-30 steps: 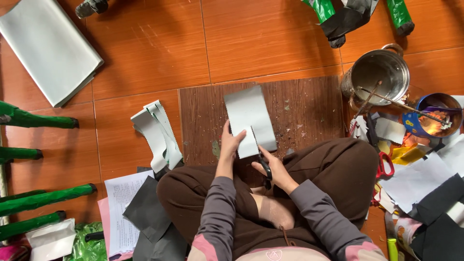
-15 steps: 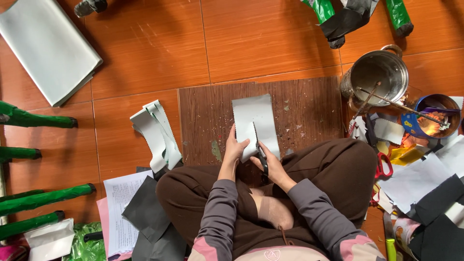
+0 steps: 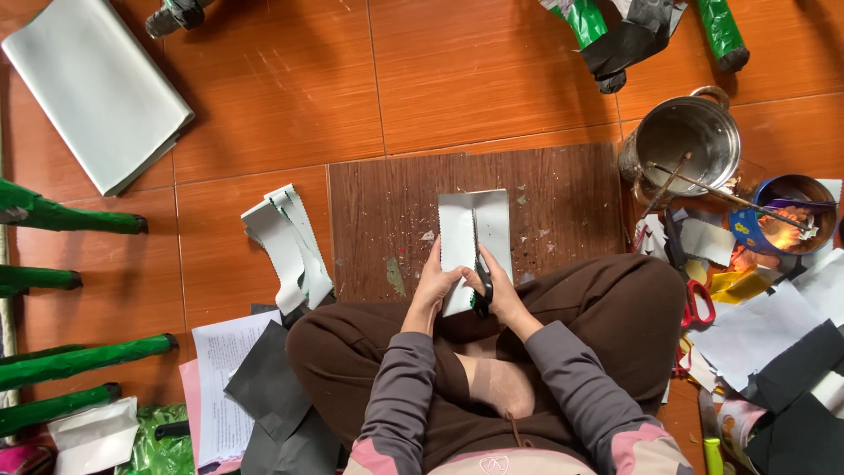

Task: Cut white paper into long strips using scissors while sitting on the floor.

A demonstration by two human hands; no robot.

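Since the earlier frame, scissors [image 3: 482,290] had cut farther toward 12 o'clock up the grey sheet [image 3: 475,233], right hand [image 3: 503,295] clamped on them; left hand [image 3: 435,286] pinched its near edge, over the wooden board [image 3: 563,202].

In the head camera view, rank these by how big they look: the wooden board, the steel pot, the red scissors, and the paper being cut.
1. Wooden board
2. Steel pot and paper look close in size, so I won't rank them
3. Red scissors
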